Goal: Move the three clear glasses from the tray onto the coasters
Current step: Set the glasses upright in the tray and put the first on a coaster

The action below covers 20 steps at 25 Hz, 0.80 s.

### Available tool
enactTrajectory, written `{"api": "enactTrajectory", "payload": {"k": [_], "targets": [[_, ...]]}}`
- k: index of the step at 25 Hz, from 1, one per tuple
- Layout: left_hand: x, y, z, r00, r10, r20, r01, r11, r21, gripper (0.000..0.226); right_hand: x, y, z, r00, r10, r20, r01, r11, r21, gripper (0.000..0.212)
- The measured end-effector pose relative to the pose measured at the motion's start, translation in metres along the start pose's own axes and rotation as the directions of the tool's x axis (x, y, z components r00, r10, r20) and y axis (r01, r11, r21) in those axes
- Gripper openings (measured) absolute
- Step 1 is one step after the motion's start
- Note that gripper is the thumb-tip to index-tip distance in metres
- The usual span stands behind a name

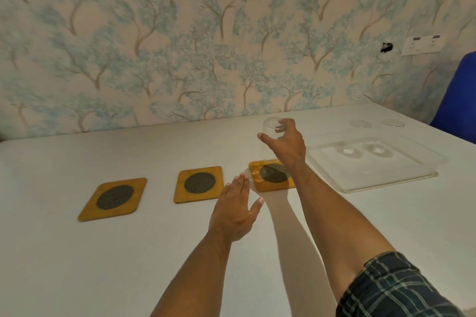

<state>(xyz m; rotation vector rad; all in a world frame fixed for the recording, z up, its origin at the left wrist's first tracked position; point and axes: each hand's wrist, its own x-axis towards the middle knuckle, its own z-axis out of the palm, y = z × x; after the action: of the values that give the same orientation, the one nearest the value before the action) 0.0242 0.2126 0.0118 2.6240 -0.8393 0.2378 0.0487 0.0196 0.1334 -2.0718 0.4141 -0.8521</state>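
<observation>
Three yellow square coasters with dark round mesh centres lie in a row on the white table: left coaster (113,198), middle coaster (198,184), right coaster (273,175). My right hand (284,144) grips a clear glass (270,134) from the side; its base is at the far edge of the right coaster. Two more clear glasses (356,141) (386,139) stand on the clear tray (373,175) at the right. My left hand (235,210) hovers open, palm down, between the middle and right coasters, holding nothing.
A patterned wall runs behind the table's far edge. A blue chair back (458,100) stands at the far right. A white socket plate (422,45) is on the wall.
</observation>
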Motion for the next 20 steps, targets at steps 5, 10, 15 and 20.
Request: {"api": "enactTrajectory", "payload": {"k": [5, 10, 15, 20], "targets": [[-0.036, -0.059, -0.031, 0.991, -0.123, -0.060, 0.127, 0.990, 0.066, 0.088, -0.031, -0.038, 0.052, 0.991, -0.044, 0.124, 0.038, 0.998, 0.048, 0.077], [-0.073, -0.110, -0.065, 0.971, -0.224, -0.089, 0.234, 0.964, 0.129, 0.091, -0.062, -0.074, 0.102, 0.966, -0.095, 0.240, 0.073, 0.993, 0.096, 0.074], [-0.113, -0.153, -0.096, 0.928, -0.360, -0.094, 0.371, 0.913, 0.168, 0.087, -0.096, -0.108, 0.151, 0.913, -0.155, 0.377, 0.104, 0.983, 0.152, 0.075], [-0.149, -0.189, -0.124, 0.862, -0.490, -0.129, 0.506, 0.847, 0.165, 0.084, -0.127, -0.141, 0.193, 0.865, -0.211, 0.456, 0.126, 0.970, 0.210, 0.079]]}}
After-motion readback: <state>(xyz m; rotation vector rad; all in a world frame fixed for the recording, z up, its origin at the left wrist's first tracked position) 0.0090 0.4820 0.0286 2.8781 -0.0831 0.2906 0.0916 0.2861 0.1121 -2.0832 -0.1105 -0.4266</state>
